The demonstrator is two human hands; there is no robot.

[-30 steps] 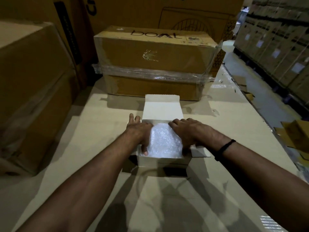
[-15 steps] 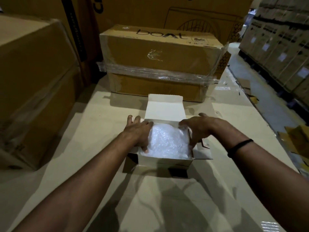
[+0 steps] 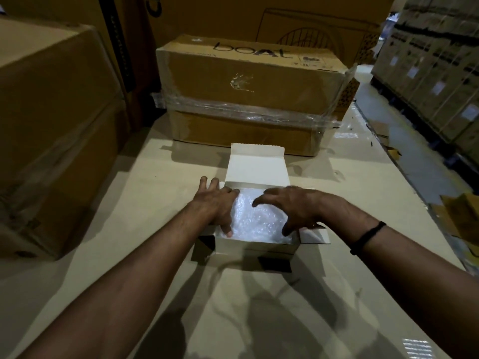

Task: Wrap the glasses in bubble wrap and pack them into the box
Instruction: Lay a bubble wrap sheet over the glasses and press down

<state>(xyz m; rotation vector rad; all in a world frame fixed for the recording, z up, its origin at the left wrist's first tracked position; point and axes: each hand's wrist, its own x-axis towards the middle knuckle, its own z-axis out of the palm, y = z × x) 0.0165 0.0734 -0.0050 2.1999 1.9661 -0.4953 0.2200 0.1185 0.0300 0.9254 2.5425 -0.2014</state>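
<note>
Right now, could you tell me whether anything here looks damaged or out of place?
The brown carton behind the small white box has a scuffed, torn patch on its front, and its clear wrap band is loose and wrinkled. The bubble-wrapped bundle sits in the box normally.

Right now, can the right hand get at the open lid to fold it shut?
Probably yes. The lid stands open just behind the box, and nothing lies between it and the right hand, which is spread over the bubble wrap.
</note>
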